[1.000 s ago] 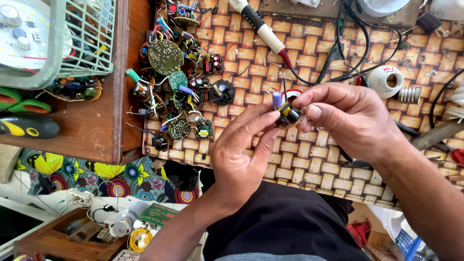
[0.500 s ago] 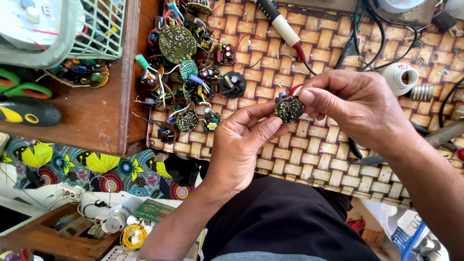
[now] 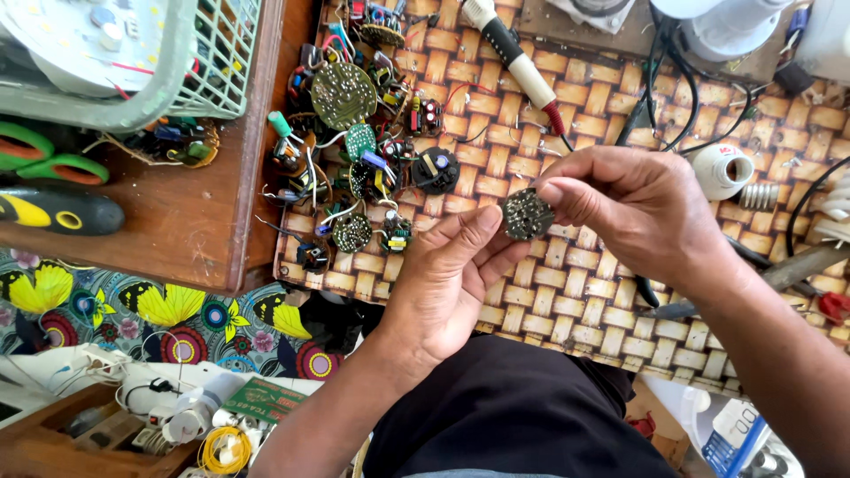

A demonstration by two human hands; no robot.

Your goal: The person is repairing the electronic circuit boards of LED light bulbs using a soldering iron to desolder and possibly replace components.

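Your right hand point(image 3: 642, 217) pinches a small round circuit board point(image 3: 527, 214) at its right edge, thumb and forefinger pressed on it, other fingers curled in. Your left hand point(image 3: 447, 283) meets the same board from the lower left: thumb tip touching its rim, fingers half open underneath, not clamped. The board is held in the air above the woven mat point(image 3: 567, 301), solder side up, just over the mat's middle.

Left of the hands, near but apart, sits a heap of loose circuit boards point(image 3: 363, 177) with wires and capacitors. A red-tipped probe point(image 3: 518, 66) lies above the hands, pointing down toward them. A white lamp base point(image 3: 722, 170) is just beyond the right knuckles.

Open mat below and right of the hands. Mat's left edge butts the wooden table point(image 3: 186, 221), where a green basket point(image 3: 133, 66) and a black-yellow tool handle point(image 3: 57, 211) rest.
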